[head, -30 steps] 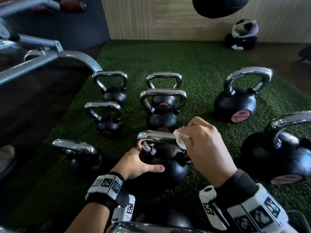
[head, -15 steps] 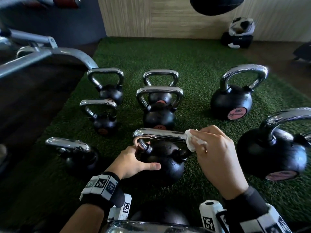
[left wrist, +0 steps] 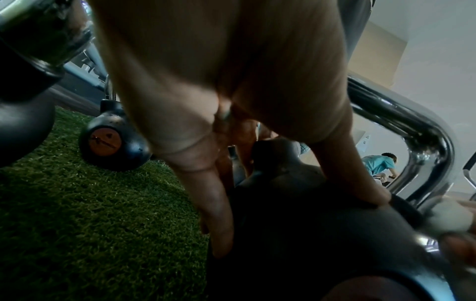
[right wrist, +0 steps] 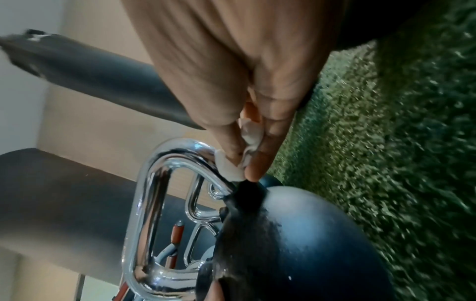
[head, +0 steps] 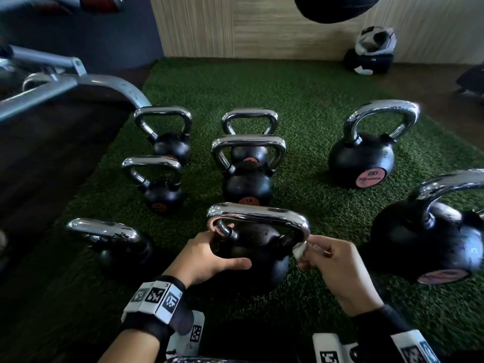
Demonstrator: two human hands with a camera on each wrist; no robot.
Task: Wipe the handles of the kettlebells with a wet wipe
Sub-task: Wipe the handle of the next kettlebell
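The nearest black kettlebell stands on the turf with a chrome handle. My left hand grips its body from the left, thumb across the front; the left wrist view shows the fingers spread over the dark body. My right hand pinches a crumpled white wet wipe against the lower right end of the handle, where it meets the body. In the right wrist view the wipe sits between thumb and fingers, pressed on the chrome handle.
Several other kettlebells stand on the green turf: small ones behind, one at the left, two big ones at the right. A metal rack runs along the left. A bag lies by the far wall.
My right hand slid the wipe from the top of the handle to the right, round the bend and down to its right base. The left hand kept its hold on the body.
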